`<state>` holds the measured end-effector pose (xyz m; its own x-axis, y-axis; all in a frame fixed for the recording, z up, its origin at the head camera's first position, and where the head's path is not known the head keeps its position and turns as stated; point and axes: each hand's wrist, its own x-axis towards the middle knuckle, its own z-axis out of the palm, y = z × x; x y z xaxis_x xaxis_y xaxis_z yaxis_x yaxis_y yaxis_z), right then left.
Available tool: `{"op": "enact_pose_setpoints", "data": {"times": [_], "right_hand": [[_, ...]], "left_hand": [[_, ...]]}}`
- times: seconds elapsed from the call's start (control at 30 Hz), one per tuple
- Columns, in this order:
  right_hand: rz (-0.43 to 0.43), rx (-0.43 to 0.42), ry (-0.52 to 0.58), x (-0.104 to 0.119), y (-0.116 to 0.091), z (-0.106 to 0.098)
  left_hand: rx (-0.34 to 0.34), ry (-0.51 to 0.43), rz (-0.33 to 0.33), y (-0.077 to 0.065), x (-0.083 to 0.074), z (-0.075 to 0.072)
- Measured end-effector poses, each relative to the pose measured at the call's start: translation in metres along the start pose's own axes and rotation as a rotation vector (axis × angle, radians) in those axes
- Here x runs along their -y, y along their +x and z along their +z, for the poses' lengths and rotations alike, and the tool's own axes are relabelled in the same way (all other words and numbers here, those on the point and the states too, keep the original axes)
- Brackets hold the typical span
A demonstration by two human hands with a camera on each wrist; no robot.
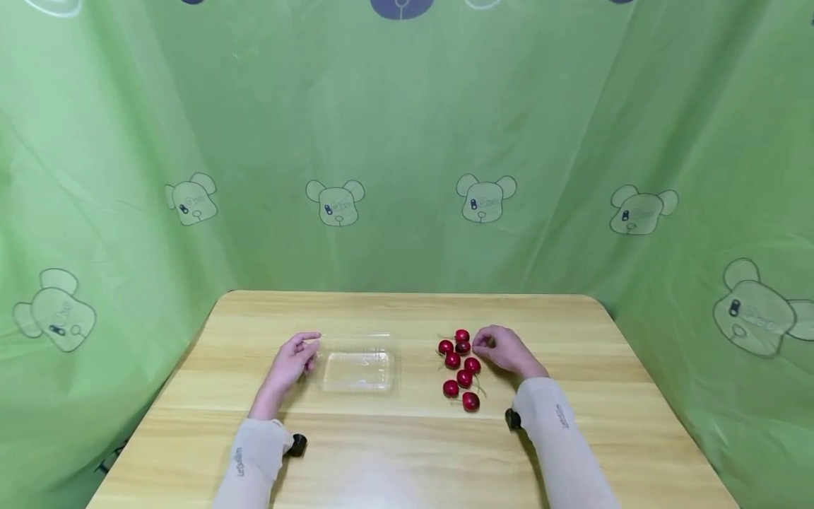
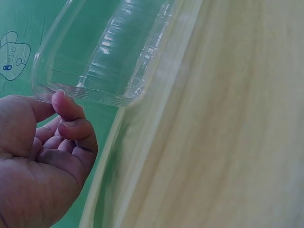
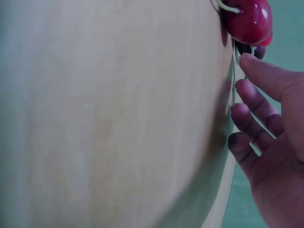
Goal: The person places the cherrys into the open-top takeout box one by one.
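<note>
Eight red cherries lie loosely grouped on the wooden table, right of a clear plastic container, near enough, I'd judge, for the right hand to reach easily. That hand is just beside their far end, fingers loosely bent, apparently grasping nothing. The left hand is at the container's rim, probably to keep so light a thing from sliding; whether it pinches or merely touches, I can't tell.

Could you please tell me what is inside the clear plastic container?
I see nothing inside the clear plastic container; the table shows through its base. The left hand covers a little of its rim.
</note>
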<state>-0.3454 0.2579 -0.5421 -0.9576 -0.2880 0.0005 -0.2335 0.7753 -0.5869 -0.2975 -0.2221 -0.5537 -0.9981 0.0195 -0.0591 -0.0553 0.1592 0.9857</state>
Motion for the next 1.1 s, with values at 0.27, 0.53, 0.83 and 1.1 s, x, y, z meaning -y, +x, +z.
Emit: {"op": "enact_pose_setpoints", "data": {"times": [0.27, 0.53, 0.83, 1.1], "right_hand": [[0.009, -0.014, -0.018, 0.001, -0.001, -0.002], [0.015, -0.029, -0.002, 0.002, -0.003, -0.004], [0.008, -0.040, 0.024, 0.007, -0.004, -0.010], [-0.025, -0.063, 0.023, 0.013, -0.006, -0.016]], "left_hand": [[-0.001, -0.004, 0.002, 0.002, 0.001, -0.001], [0.015, 0.000, 0.002, 0.002, 0.000, -0.001], [0.011, -0.007, 0.002, 0.003, 0.001, -0.002], [0.007, -0.005, 0.006, 0.002, 0.000, -0.001]]}}
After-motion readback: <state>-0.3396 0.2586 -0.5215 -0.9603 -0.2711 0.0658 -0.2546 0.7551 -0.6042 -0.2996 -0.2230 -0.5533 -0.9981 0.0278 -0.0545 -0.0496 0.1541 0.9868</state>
